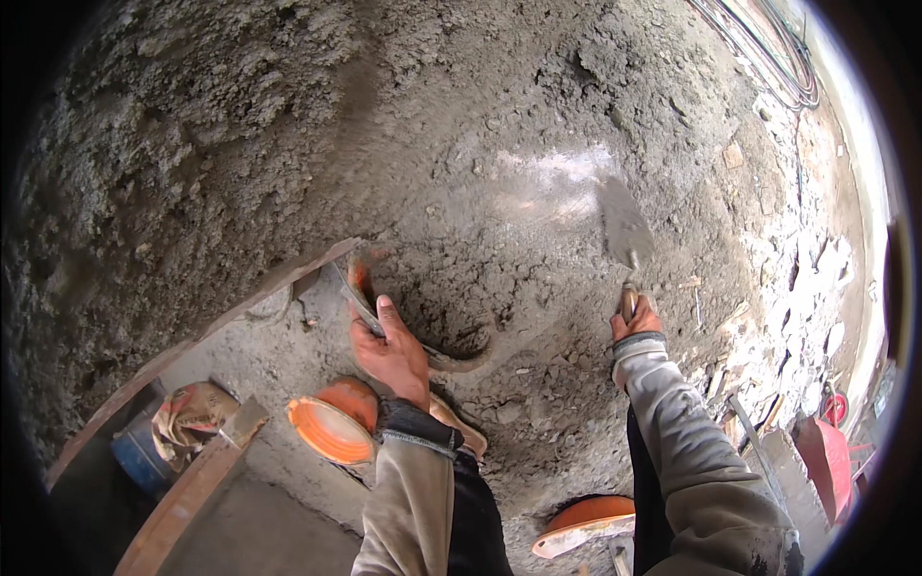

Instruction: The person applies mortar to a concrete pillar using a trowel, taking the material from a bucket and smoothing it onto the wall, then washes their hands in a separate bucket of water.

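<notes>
Clearly, grey mortar (pixel 538 115) spread widest; at its near side sat a caked basin (pixel 359 276), then, to its right, a pointed trowel (pixel 627 226). The left hand (pixel 392 353) clasped the basin's rim, the right hand (pixel 638 321) the trowel's handle; steady rim, low blade seemed wise.

Grey rubble-strewn ground (pixel 567 408) before me; on it: orange basin (pixel 331 429) left, second orange basin (pixel 588 518) nearer me, loose chunks (pixel 507 413).
</notes>
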Action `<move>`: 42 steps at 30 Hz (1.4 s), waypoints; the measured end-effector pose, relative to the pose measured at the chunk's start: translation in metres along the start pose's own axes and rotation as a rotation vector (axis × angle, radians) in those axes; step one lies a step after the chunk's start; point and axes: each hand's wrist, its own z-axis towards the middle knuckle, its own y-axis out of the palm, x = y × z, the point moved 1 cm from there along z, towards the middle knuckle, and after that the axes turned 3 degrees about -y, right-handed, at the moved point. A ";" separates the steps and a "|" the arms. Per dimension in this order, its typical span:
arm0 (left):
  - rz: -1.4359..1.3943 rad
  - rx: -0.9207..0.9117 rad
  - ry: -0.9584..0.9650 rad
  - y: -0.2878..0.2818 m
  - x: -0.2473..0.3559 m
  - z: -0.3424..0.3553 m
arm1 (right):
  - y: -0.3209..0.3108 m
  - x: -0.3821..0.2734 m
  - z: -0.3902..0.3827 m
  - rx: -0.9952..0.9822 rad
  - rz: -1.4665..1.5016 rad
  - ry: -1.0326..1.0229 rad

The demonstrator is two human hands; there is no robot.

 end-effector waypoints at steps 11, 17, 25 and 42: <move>-0.017 -0.055 -0.017 -0.001 0.000 -0.001 | 0.037 -0.111 -0.018 -0.433 0.099 -0.342; -0.200 -0.041 -0.064 -0.020 -0.005 -0.008 | 0.019 -0.134 -0.074 -0.282 -0.146 -0.774; -0.197 -0.166 -0.305 -0.151 -0.103 -0.003 | -0.008 -0.005 -0.065 -0.432 -0.041 -0.436; -0.215 -0.167 -0.556 -0.191 -0.181 0.009 | 0.013 -0.049 0.012 -0.566 0.210 -0.463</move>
